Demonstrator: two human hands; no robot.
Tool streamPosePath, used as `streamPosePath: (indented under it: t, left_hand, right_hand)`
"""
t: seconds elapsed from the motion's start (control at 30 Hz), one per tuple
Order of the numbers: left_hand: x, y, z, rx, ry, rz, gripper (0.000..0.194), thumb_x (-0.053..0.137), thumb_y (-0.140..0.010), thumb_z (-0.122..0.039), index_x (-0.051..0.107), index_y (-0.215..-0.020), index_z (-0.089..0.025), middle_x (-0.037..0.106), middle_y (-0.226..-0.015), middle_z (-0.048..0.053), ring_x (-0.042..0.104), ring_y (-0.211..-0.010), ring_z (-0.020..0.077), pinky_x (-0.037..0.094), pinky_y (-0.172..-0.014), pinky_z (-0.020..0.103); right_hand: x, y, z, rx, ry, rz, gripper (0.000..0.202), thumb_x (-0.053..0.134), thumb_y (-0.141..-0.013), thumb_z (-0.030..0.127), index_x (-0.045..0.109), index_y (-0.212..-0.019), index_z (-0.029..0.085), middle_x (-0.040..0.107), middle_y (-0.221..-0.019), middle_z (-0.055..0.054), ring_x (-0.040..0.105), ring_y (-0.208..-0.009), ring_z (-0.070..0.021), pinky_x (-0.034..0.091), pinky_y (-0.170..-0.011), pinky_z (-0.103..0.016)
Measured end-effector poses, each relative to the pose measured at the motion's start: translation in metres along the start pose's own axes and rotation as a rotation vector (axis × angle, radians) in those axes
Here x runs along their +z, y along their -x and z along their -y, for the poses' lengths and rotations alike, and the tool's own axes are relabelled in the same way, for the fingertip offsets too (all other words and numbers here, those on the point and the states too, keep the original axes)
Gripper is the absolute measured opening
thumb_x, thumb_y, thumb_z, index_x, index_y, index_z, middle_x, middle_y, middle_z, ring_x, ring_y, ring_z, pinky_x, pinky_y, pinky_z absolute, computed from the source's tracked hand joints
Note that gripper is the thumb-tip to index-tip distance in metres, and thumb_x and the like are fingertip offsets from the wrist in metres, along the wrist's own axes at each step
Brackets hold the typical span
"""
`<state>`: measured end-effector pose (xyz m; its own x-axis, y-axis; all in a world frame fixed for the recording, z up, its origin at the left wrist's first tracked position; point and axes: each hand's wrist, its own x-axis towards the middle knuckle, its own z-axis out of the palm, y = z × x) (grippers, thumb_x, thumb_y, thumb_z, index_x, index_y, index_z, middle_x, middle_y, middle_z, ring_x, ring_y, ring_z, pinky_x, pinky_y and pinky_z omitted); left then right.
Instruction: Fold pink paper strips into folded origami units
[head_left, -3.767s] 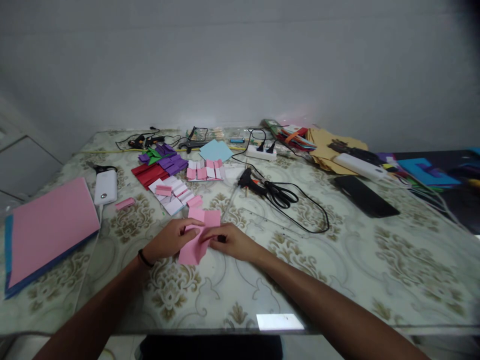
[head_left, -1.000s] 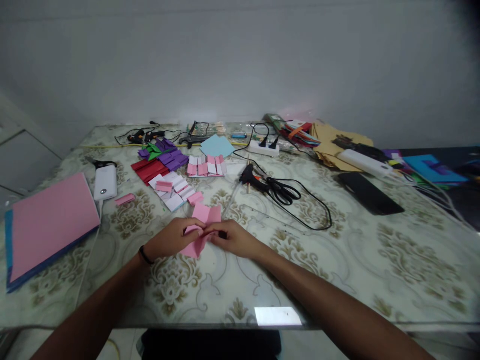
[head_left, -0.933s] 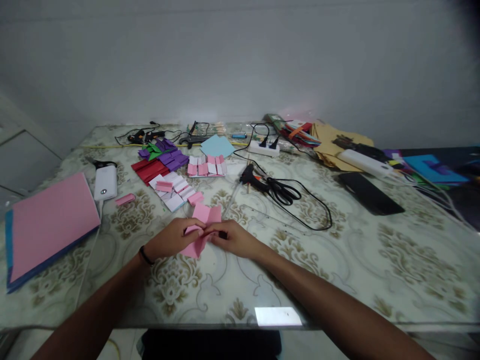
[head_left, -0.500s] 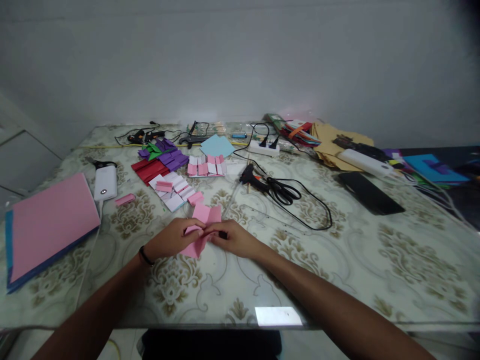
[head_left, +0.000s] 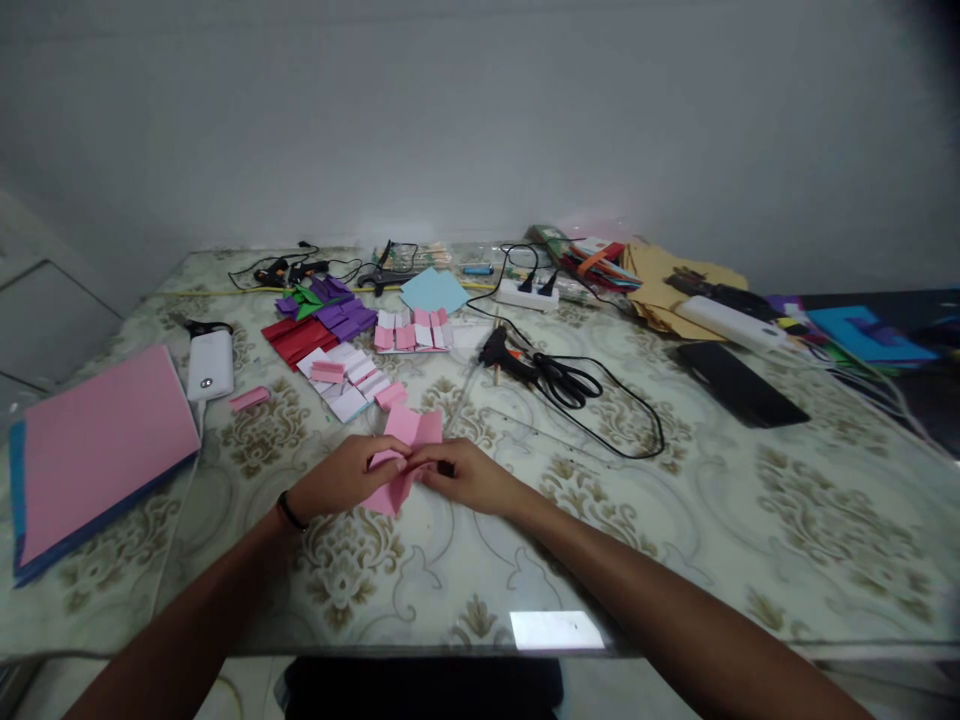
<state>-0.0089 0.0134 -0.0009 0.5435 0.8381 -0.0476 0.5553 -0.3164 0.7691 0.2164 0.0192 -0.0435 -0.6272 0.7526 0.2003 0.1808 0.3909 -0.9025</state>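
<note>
A creased piece of pink paper (head_left: 416,427) is held low over the front middle of the table. My left hand (head_left: 349,472) pinches it from the left, thumb and fingers closed on it. From the right, my right hand (head_left: 469,474) pinches the same paper, and the fingertips of both hands meet at its middle. Just beyond the paper lie folded white and pink pieces (head_left: 346,385). Farther back are red folded strips (head_left: 300,338), purple ones (head_left: 346,318) and another pink and white set (head_left: 414,331).
A black glue gun (head_left: 506,357) with coiled cable lies right of centre, near a power strip (head_left: 527,295). A dark phone (head_left: 739,383) is at right. Pink sheets (head_left: 109,450) and a white power bank (head_left: 211,366) are at left.
</note>
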Motion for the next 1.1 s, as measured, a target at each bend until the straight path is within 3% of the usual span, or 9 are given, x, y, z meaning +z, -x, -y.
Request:
streamPosePath:
  t: [1.1]
  left_hand:
    - [0.0005,-0.0010,-0.0023,-0.013,-0.002,0.004,0.023,0.054,-0.094,-0.022,0.073,-0.107,-0.020,0.077,-0.110,0.003,0.070,-0.103,0.0179,0.050,-0.092,0.027]
  right_hand:
    - [0.0000,0.0005,0.0015,0.003,0.010,0.004,0.025,0.060,-0.093,0.029,0.077,-0.105,0.013,0.074,-0.081,-0.005,0.056,-0.063,-0.0116,0.041,-0.061,-0.020]
